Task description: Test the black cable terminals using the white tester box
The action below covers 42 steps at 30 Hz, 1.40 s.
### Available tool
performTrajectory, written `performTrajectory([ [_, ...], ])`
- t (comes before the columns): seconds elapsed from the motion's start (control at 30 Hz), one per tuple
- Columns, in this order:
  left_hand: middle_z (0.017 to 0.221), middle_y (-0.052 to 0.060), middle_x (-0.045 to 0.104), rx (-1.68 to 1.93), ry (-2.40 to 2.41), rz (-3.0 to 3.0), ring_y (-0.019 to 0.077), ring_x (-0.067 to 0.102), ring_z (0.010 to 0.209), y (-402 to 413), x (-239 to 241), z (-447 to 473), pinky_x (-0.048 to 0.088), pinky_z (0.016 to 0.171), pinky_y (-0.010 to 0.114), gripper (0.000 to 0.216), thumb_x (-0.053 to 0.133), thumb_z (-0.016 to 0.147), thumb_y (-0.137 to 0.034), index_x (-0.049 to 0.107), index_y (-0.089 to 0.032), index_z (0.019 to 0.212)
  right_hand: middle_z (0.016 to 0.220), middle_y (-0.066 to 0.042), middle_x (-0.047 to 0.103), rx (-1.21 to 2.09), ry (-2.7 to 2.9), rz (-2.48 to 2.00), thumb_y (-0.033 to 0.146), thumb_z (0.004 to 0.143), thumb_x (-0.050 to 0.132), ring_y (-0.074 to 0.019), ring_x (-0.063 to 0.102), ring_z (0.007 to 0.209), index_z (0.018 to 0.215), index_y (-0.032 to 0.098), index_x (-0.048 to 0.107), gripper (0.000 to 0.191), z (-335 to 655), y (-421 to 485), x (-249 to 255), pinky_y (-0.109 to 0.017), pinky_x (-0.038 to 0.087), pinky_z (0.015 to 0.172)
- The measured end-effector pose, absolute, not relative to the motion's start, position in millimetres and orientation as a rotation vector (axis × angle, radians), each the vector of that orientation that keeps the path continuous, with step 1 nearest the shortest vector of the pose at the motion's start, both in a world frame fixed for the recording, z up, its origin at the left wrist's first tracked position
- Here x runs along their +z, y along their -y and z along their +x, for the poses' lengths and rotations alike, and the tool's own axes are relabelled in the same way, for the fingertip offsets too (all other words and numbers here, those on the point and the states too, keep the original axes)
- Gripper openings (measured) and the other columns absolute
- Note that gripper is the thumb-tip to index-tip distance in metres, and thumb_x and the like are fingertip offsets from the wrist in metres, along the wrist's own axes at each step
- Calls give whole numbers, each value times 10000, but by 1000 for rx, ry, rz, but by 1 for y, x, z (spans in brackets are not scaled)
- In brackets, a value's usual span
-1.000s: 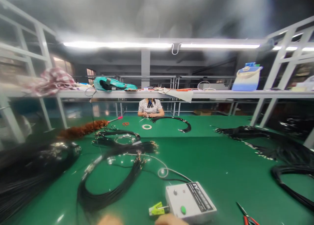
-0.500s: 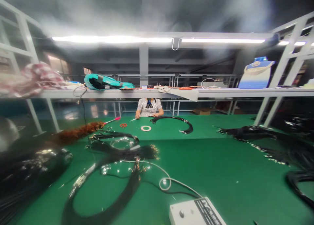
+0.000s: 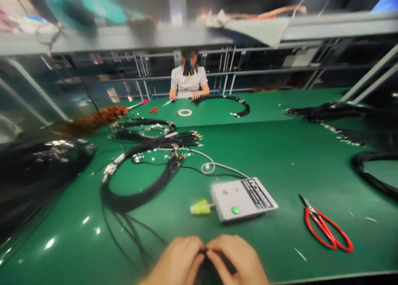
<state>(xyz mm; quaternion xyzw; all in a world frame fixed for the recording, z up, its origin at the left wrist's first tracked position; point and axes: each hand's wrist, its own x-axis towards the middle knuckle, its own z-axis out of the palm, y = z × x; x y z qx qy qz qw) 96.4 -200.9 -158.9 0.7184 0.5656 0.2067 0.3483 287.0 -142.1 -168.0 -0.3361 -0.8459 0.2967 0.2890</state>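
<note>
My left hand (image 3: 180, 258) and my right hand (image 3: 238, 258) meet at the front of the green table, thumbs and forefingers pinched. Between the fingertips is a thin black wire (image 3: 205, 251), mostly hidden by the fingers and blurred. Loose black strands (image 3: 133, 235) trail from a curved bundle of black wires (image 3: 133, 200) towards my left hand. Just beyond the hands sits a white box (image 3: 230, 198) with a lit green button and a dark label. A yellow-green connector (image 3: 200, 207) sticks out of its left side.
Red-handled scissors (image 3: 326, 231) lie at the right. More black wire bundles (image 3: 326, 111) lie along the right side, and a large dark heap (image 3: 37, 173) is on the left. A co-worker (image 3: 189, 80) sits across the table. A shelf (image 3: 149, 38) spans overhead.
The view has tilted down, so the table and shelf appear higher. Both my hands and the scissors have come into view. The white box now shows fully, with its green button lit.
</note>
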Motion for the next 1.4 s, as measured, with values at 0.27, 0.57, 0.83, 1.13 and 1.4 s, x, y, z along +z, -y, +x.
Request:
performTrajectory([
  [0.27, 773, 7, 617, 857, -1425, 1559, 135, 576, 713, 193, -139, 98, 461, 695, 220, 239, 394, 1011, -243, 596, -192, 894, 831, -25, 719, 1098, 1915, -1009, 232, 918, 600, -159, 657, 721, 897, 213, 686, 90, 272, 139, -148, -257, 522, 665],
  [0.57, 711, -17, 597, 918, -1397, 1394, 111, 547, 646, 184, -145, 99, 433, 627, 205, 195, 438, 997, -256, 597, -186, 909, 855, -27, 722, 1099, 1817, -1089, 239, 902, 629, -163, 665, 742, 996, 226, 699, 118, 269, 138, -153, -272, 525, 691],
  [0.83, 683, 3, 664, 1004, -1460, 1084, 103, 581, 565, 187, -153, 97, 459, 536, 191, 93, 574, 907, -230, 595, -158, 852, 748, -22, 711, 1659, 1289, -1138, 357, 857, 699, -127, 637, 613, 911, 191, 685, 175, 263, 136, -158, -246, 524, 627],
  [1.13, 744, -12, 684, 1032, -1526, 1329, 102, 624, 658, 194, -155, 101, 475, 626, 189, 119, 542, 934, -189, 603, -175, 832, 641, 49, 594, 1981, 931, -933, 306, 822, 733, -77, 491, 535, 953, 199, 629, 198, 246, 139, -157, -201, 383, 543],
  [1.4, 705, -14, 679, 1128, -1452, 1047, 95, 625, 581, 194, -157, 99, 477, 519, 173, 113, 580, 929, -239, 600, -175, 838, 658, 45, 610, 2041, 819, -934, 342, 847, 724, -76, 525, 575, 998, 208, 589, 243, 242, 153, -168, -202, 395, 601],
])
